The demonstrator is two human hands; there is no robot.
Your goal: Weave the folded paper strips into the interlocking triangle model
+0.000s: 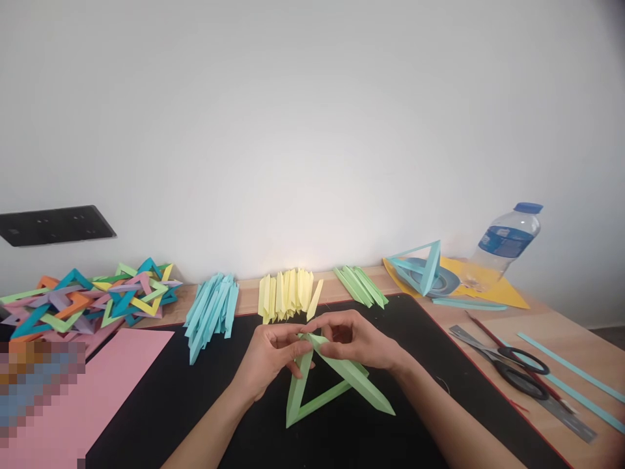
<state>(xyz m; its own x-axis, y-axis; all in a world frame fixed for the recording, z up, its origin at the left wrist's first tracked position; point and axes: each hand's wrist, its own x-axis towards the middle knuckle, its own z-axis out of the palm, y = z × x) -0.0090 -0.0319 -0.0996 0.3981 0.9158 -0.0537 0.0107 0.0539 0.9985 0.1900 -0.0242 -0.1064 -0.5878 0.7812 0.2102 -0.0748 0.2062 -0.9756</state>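
Both hands meet at the top corner of a light green folded-paper triangle (322,398), held above a black mat (234,417). My left hand (273,355) pinches the left strip of the triangle near that corner. With fingers closed, my right hand (354,339) grips the upper end of another green folded strip, whose pointed free end sticks out to the lower right. Fingers partly hide how the strips meet at the corner. Behind the hands lie piles of folded strips: blue strips (212,312), yellow strips (288,296) and green strips (360,285).
Finished multicoloured paper shapes (97,299) and a pink sheet (127,365) lie at left. On the right are a blue paper triangle (430,270) on a tape roll (446,281), a water bottle (508,244), scissors (512,361), a pencil (488,329) and a ruler (573,420).
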